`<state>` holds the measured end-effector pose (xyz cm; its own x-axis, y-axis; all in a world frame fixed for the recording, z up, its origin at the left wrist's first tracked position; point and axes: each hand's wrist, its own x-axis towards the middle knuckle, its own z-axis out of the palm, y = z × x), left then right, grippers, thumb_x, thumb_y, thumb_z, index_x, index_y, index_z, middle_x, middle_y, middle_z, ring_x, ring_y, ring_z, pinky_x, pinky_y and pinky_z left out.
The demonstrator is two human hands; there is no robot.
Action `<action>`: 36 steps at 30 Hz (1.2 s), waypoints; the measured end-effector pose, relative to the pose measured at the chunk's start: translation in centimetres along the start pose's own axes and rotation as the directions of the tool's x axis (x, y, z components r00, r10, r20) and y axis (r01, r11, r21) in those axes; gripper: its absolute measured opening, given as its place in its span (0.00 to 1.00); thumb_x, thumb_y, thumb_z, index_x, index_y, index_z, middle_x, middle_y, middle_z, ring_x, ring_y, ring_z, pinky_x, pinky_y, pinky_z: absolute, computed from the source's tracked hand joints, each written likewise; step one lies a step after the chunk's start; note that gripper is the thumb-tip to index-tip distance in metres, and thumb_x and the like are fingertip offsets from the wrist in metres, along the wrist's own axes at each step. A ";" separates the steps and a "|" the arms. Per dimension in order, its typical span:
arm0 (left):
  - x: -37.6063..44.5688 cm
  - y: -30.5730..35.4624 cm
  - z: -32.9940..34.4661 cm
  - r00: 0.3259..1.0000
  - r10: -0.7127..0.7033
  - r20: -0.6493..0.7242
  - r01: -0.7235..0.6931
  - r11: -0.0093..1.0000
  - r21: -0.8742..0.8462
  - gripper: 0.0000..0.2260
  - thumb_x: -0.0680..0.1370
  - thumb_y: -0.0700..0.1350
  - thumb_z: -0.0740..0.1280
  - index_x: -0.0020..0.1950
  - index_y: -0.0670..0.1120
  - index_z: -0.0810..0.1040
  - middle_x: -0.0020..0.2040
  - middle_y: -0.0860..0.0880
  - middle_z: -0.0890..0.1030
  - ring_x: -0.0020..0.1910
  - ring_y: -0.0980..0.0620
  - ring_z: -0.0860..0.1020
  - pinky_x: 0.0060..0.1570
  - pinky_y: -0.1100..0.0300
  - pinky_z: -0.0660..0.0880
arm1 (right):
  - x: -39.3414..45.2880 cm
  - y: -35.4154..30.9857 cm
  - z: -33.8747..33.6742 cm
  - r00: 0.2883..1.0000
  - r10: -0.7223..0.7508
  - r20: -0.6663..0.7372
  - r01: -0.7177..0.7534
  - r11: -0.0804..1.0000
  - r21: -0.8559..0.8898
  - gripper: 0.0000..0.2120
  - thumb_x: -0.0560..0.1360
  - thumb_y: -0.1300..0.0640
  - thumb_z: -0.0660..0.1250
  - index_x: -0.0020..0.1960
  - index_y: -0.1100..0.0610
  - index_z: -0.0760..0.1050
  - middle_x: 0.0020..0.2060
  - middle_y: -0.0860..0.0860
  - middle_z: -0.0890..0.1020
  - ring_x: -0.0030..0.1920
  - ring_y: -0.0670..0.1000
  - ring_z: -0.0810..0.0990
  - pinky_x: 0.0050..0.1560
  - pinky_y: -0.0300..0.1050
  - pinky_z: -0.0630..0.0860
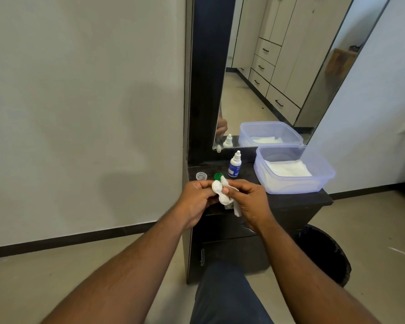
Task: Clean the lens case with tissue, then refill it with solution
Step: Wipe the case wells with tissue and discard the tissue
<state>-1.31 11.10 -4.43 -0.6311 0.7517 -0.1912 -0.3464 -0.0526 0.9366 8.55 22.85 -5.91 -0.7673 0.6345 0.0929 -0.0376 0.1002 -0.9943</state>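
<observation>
Grey wall and floor fill the left of the frame; a dark table with a mirror stands right of centre.

On the table, from large to small: a clear tub holding tissues at right, a white bottle mid-frame, then a clear cap and a green cap to its left. At centre, the left hand has its grip closed on the white lens case; the right hand pinches a tissue against it.
</observation>
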 end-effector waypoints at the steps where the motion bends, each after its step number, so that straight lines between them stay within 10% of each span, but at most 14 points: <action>1: 0.0 0.0 0.0 1.000 0.004 -0.007 -0.004 1.000 -0.008 0.10 0.75 0.35 0.68 0.56 0.39 0.82 0.52 0.43 0.84 0.51 0.46 0.83 0.49 0.56 0.81 | 0.0 0.1 0.1 1.000 -0.026 -0.009 0.026 0.999 -0.019 0.12 0.71 0.62 0.73 0.54 0.58 0.82 0.49 0.52 0.84 0.50 0.48 0.83 0.47 0.41 0.80; 22: 0.1 1.0 0.6 0.985 -0.134 -0.106 0.125 0.989 -0.084 0.08 0.74 0.39 0.71 0.51 0.36 0.81 0.46 0.40 0.85 0.45 0.46 0.85 0.44 0.55 0.82 | 0.1 1.1 0.8 0.973 -0.080 -0.217 0.088 0.996 0.027 0.12 0.71 0.63 0.73 0.54 0.58 0.82 0.47 0.52 0.85 0.48 0.50 0.84 0.48 0.45 0.81; 29: 0.4 1.1 -0.2 0.959 -0.161 -0.232 0.067 0.928 -0.366 0.06 0.77 0.36 0.67 0.53 0.37 0.77 0.49 0.38 0.82 0.48 0.42 0.83 0.47 0.50 0.82 | -0.2 1.1 0.9 0.981 -0.093 -0.168 0.085 0.995 -0.050 0.13 0.71 0.62 0.73 0.55 0.58 0.81 0.49 0.50 0.85 0.50 0.45 0.83 0.48 0.36 0.78; 36: 0.2 0.7 -0.2 0.985 -0.119 -0.126 0.105 0.989 -0.106 0.08 0.76 0.35 0.68 0.53 0.34 0.79 0.50 0.38 0.84 0.47 0.45 0.84 0.43 0.56 0.83 | 0.2 1.3 0.8 0.971 -0.028 -0.236 0.030 1.000 0.005 0.13 0.71 0.62 0.73 0.56 0.60 0.81 0.48 0.52 0.85 0.50 0.50 0.84 0.53 0.48 0.80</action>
<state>-1.78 11.10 -3.90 -0.6682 0.6636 -0.3365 -0.4828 -0.0427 0.8747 7.80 22.46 -7.22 -0.5936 0.7941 0.1304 -0.0634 0.1154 -0.9913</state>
